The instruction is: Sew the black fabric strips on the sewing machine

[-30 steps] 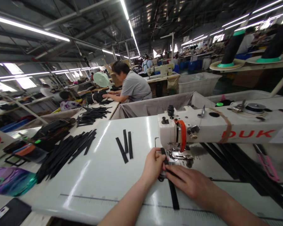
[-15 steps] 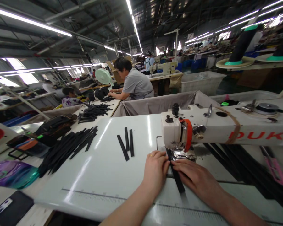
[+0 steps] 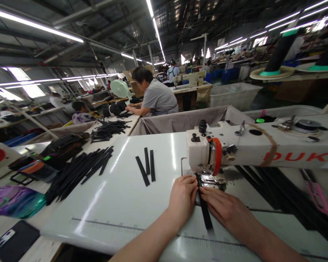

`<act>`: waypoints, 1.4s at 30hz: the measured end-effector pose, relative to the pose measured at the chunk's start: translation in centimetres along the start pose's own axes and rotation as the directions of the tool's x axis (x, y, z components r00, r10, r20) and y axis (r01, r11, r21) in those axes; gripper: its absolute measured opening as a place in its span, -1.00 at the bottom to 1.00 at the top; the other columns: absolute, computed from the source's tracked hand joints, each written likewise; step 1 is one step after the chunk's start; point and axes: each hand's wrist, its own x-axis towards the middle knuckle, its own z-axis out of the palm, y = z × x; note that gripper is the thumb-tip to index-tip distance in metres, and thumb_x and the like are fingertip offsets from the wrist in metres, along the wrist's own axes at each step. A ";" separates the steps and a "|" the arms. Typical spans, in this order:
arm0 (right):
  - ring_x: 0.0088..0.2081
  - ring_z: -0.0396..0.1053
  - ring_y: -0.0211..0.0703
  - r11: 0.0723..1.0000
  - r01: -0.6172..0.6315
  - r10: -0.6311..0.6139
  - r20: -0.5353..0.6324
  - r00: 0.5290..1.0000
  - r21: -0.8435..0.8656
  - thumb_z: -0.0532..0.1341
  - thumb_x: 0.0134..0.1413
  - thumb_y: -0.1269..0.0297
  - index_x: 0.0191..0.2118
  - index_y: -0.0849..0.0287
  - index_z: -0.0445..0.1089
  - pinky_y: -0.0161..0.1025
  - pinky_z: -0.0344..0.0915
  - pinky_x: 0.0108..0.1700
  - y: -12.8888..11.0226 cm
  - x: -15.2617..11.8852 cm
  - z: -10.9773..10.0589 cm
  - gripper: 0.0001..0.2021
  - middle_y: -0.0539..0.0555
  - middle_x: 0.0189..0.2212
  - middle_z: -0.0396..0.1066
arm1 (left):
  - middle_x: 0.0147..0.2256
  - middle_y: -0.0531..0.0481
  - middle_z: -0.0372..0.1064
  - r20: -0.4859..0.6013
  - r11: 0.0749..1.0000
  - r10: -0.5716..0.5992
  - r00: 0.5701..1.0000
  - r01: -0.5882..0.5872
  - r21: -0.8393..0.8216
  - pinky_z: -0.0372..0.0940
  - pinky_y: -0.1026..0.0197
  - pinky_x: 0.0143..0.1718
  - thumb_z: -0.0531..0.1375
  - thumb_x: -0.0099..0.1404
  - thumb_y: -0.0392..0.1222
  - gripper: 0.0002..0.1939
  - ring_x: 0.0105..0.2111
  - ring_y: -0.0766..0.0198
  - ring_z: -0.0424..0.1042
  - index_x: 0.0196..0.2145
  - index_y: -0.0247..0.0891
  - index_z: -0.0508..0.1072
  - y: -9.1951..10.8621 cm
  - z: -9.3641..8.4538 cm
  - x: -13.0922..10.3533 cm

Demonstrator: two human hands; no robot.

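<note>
A black fabric strip (image 3: 205, 214) runs from under the head of the white sewing machine (image 3: 198, 149) toward me. My left hand (image 3: 182, 193) grips the strip's left edge near the presser foot, fingers pressed together. On the other side, my right hand (image 3: 224, 205) has its fingertips closed on the strip's right edge. The metal plate (image 3: 209, 179) lies just beyond my right fingertips. Where the strip passes under the needle area is partly hidden by the machine and my fingers.
Several short black strips (image 3: 146, 165) lie left of the machine, with a larger pile (image 3: 73, 173) farther left. Long black strips (image 3: 278, 189) and pink-handled scissors (image 3: 318, 196) lie under the machine arm. A phone (image 3: 15, 240) rests at lower left. A co-worker (image 3: 160, 94) sits ahead.
The strip's near end has swung slightly left and toward me. Both hands have shifted slightly, the left one a little to the right, and still hold the strip.
</note>
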 end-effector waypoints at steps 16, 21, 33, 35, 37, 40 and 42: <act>-0.09 0.42 -0.07 0.972 -0.147 0.138 0.062 0.989 0.181 0.13 0.20 0.48 -0.18 0.15 0.43 -0.11 0.40 -0.04 0.9 0.5 -0.1 -0.83 0.11 -0.17 0.50 | -0.12 -0.10 0.48 0.026 0.999 -0.014 1.000 0.013 0.052 0.36 -0.01 -0.02 0.08 0.35 -0.40 -0.82 -0.09 0.08 0.38 -0.27 -0.27 0.47 0.7 0.0 0.5; -0.19 0.39 -0.07 0.947 -0.144 0.108 0.137 0.985 0.288 0.10 0.15 0.49 -0.24 0.15 0.42 -0.11 0.36 -0.12 0.3 0.4 -1.4 -0.83 0.08 -0.31 0.45 | -0.07 -0.10 0.46 0.017 0.999 -0.022 1.000 0.021 0.031 0.33 -0.02 0.04 0.08 0.30 -0.45 -0.80 -0.04 0.07 0.37 -0.25 -0.27 0.47 0.6 0.1 0.4; -0.08 0.37 -0.04 0.963 -0.129 0.108 0.099 0.989 0.235 0.16 0.16 0.48 -0.13 0.12 0.46 -0.05 0.33 -0.01 1.7 0.3 -0.5 -0.78 0.10 -0.12 0.46 | -0.07 -0.10 0.47 0.017 0.999 -0.038 0.999 0.037 0.027 0.33 -0.05 0.06 0.17 0.28 -0.40 -0.87 -0.02 0.04 0.38 -0.25 -0.27 0.48 0.6 0.3 0.1; -0.09 0.39 0.00 0.977 -0.131 0.119 0.082 0.990 0.169 0.17 0.16 0.46 -0.10 0.14 0.46 -0.01 0.35 -0.03 2.0 0.4 0.0 -0.77 0.13 -0.10 0.45 | -0.03 -0.11 0.46 0.008 0.999 -0.026 1.000 0.025 0.033 0.32 -0.07 0.07 0.17 0.27 -0.41 -0.84 -0.01 0.03 0.37 -0.22 -0.27 0.49 0.6 0.3 0.1; -0.10 0.40 0.03 0.986 -0.131 0.124 0.071 0.990 0.103 0.18 0.17 0.44 -0.07 0.16 0.45 0.03 0.36 -0.04 2.2 0.4 0.4 -0.78 0.15 -0.10 0.45 | -0.02 -0.10 0.46 0.003 0.999 -0.014 1.000 0.014 0.039 0.33 -0.07 0.07 0.15 0.28 -0.42 -0.82 -0.01 0.04 0.38 -0.20 -0.27 0.49 0.5 0.4 0.1; -0.14 0.41 0.04 0.992 -0.123 0.121 0.065 0.990 0.025 0.17 0.20 0.41 -0.04 0.19 0.43 0.02 0.39 -0.10 2.2 0.6 0.7 -0.77 0.17 -0.13 0.46 | -0.05 -0.11 0.47 -0.003 0.999 0.000 1.000 0.000 0.050 0.35 -0.06 0.04 0.11 0.30 -0.43 -0.80 -0.03 0.05 0.39 -0.20 -0.28 0.49 0.5 0.5 0.1; -0.17 0.42 0.04 0.992 -0.125 0.126 0.070 0.990 -0.021 0.17 0.20 0.42 -0.02 0.21 0.41 0.01 0.41 -0.14 2.0 0.8 0.9 -0.75 0.18 -0.15 0.46 | -0.04 -0.13 0.47 -0.013 0.998 0.011 1.000 -0.010 0.069 0.36 -0.06 0.04 0.10 0.31 -0.42 -0.79 -0.02 0.04 0.39 -0.18 -0.29 0.49 0.5 0.7 0.1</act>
